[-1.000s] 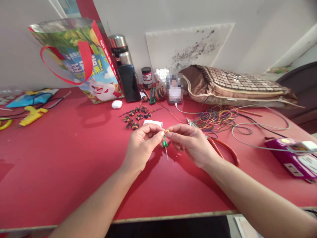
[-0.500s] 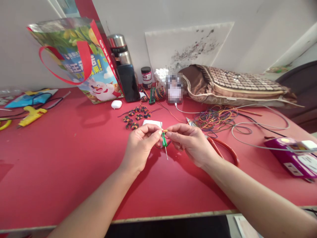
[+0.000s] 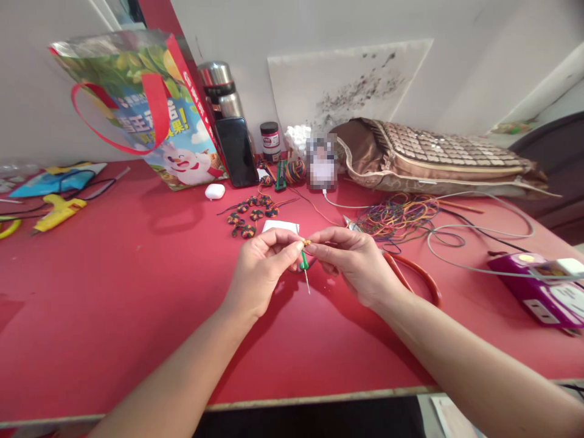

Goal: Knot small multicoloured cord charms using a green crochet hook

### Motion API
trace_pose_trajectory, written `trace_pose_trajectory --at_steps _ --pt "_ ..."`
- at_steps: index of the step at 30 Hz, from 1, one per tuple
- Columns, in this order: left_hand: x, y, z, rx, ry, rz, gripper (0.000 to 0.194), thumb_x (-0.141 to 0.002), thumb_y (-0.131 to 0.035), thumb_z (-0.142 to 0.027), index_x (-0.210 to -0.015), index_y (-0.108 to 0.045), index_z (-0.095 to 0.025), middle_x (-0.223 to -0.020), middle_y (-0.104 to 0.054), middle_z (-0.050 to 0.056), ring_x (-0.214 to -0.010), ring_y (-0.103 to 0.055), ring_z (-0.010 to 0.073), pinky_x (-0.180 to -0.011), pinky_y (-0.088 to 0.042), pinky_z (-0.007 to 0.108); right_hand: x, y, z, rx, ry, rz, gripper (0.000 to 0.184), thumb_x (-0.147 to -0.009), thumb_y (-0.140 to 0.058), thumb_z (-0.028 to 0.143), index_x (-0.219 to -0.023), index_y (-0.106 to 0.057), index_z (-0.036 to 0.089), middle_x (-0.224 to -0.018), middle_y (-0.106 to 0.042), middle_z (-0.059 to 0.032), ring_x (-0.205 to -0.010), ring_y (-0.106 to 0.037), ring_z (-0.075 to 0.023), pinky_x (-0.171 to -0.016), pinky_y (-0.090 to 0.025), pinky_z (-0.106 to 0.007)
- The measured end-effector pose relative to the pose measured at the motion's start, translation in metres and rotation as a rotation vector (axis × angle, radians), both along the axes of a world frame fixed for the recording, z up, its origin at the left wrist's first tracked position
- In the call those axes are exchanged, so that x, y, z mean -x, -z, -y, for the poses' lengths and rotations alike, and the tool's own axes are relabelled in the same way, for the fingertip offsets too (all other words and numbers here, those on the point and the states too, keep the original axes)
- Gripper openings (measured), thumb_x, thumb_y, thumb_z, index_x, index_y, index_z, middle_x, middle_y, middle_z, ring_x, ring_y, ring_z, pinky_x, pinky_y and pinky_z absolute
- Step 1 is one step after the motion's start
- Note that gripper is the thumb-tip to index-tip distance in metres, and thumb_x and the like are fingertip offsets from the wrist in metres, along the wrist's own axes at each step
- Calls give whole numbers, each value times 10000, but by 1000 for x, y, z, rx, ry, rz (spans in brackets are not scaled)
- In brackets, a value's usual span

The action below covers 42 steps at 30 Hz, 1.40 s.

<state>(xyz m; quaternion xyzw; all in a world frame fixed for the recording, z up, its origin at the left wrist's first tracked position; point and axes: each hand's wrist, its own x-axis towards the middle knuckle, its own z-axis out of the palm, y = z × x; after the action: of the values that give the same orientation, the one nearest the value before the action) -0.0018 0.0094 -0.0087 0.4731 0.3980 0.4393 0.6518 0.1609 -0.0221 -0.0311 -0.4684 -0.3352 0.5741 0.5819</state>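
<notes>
With my left fingers and right fingers I'm pinching the small orange knotted piece from either side, narrow and closed on it, just above the middle of the red counter. Its long axis is running roughly from 9 to 3 o'clock. Just below, the green-handled tool is pointing its thin metal shaft toward 6 o'clock, leaning slightly to 5; I can't tell which hand is holding it. Multicoloured knotted rounds are lying at 10 o'clock, tangled cords between 2 and 3. Farther off at 10, the shopping bag is showing "雪王" in white, other characters partly covered by its red handle. The jar near 11 is wearing a label too small to read.
</notes>
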Motion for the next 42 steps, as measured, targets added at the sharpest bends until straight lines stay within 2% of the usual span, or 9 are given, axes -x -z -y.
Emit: trace_pose_trajectory --at_steps 12,19,31,35,42 --pt "0 -1 2 -46 22 -3 188 -704 -917 -284 -739 -767 -175 -759 -682 11 -619 -594 103 -611 -501 241 0 -4 3 4 20 44 332 -585 -1000 400 -751 -806 188 -594 -668 11 -439 -425 -67 -351 -338 -206" --pt "0 -2 1 5 -14 27 234 -670 -928 -313 -728 -752 -169 -735 -648 7 -610 -547 101 -610 -483 252 1 -5 2 16 -59 -7 352 -623 -990 408 -787 -774 184 -620 -676 14 -428 -449 -70 -345 -329 -211" --pt "0 1 -1 26 12 2 203 -719 -893 -331 -800 -778 -184 -742 -653 12 -663 -564 120 -638 -487 256 2 -8 4 2 -57 4 402 -628 -988 466 -757 -735 181 -575 -615 37 -426 -429 -66 -364 -320 -215" --pt "0 0 -1 18 -14 7 208 -692 -906 -315 -770 -769 -180 -772 -656 14 -684 -561 118 -649 -483 254 1 -8 4 5 -63 0 395 -635 -984 457 -756 -732 179 -582 -622 36 -419 -424 -65 -361 -319 -222" --pt "1 2 -4 90 16 65 190 -701 -891 -301 -749 -756 -176 -685 -631 3 -631 -531 113 -639 -461 263 0 -8 4 2 -102 -100 348 -655 -983 398 -749 -731 178 -575 -604 45 -441 -433 -58 -403 -310 -216"
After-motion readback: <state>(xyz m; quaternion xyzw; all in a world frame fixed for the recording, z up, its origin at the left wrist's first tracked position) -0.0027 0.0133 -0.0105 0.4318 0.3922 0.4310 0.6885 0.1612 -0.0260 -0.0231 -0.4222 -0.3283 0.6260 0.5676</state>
